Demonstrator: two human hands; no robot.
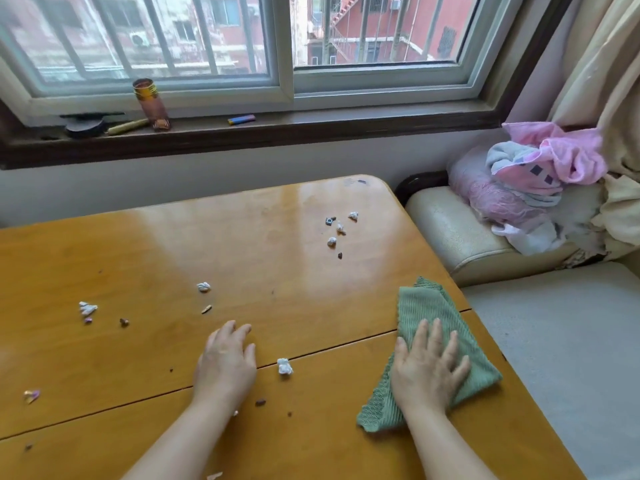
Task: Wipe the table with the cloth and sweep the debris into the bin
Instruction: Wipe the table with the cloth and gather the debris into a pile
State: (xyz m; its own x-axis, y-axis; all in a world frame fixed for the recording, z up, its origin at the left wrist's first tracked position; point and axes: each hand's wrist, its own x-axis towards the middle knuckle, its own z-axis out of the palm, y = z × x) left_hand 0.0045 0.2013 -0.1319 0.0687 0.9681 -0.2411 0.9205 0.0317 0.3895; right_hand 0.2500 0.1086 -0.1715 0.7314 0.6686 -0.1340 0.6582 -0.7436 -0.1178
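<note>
2 bare hands lie on the wooden table (145, 244), seen from above. The right hand (429, 367) is pressed flat on the green cloth (420, 304), fingers spread, palm down; its grip is released, not pinching the fabric. The cloth is loosely folded and lies near the table's right edge, across the dark seam (332, 348) that runs over the tabletop. The left hand (227, 362) rests on the bare wood to the left of the cloth, fingers slightly curled with their tips on the surface, its grip slack and grasping nothing.

Debris is scattered over the table. 1 crumpled white paper scrap (284, 367) sits just beside the left hand's thumb, between the 2 hands. Another white scrap (203, 287) lies further up the table, with a small tan sliver (206, 309) near it. To the far left are a white and purple wad (86, 310) and a small brown crumb (124, 322). A cluster of white bits and dark specks (337, 228) lies toward the far right corner, well apart from both hands. A pink-purple wrapper piece (32, 395) sits near the left edge.

Beyond the table, a window sill (311, 128) holds an amber bottle (152, 103) and a blue lighter (241, 119). To the right, a cream sofa (460, 237) carries a heap of pink and grey cloths (540, 168).
</note>
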